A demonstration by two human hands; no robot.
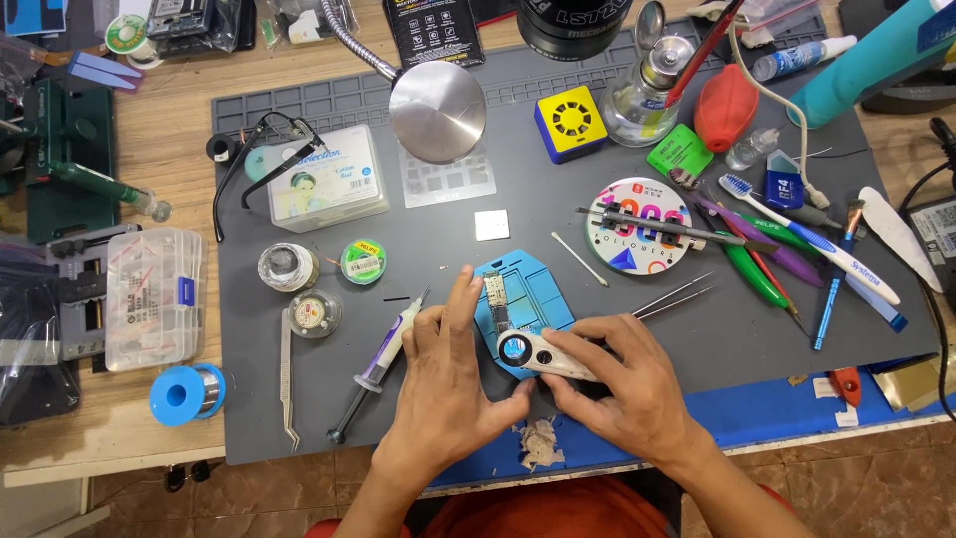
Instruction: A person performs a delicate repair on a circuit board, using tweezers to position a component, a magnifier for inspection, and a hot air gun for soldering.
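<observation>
Right hand (627, 384) fingers pinch white loupe (543, 354); left hand (448, 379) fingertips steady it over blue holder (543, 289); white rectangular box (329, 179) upper left.

Seen from one head-worn camera looking almost straight down at close range onto a grey work mat (617, 329), with both hands at lower centre of the frame and the bench's near edge along the bottom.

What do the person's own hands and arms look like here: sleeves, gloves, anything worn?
Both are bare: the left hand and right hand have no gloves, and no rings or watch show. The forearms are uncovered down to the frame's lower edge, no sleeves in view. Red-orange clothing shows between the arms at the bottom.
</observation>
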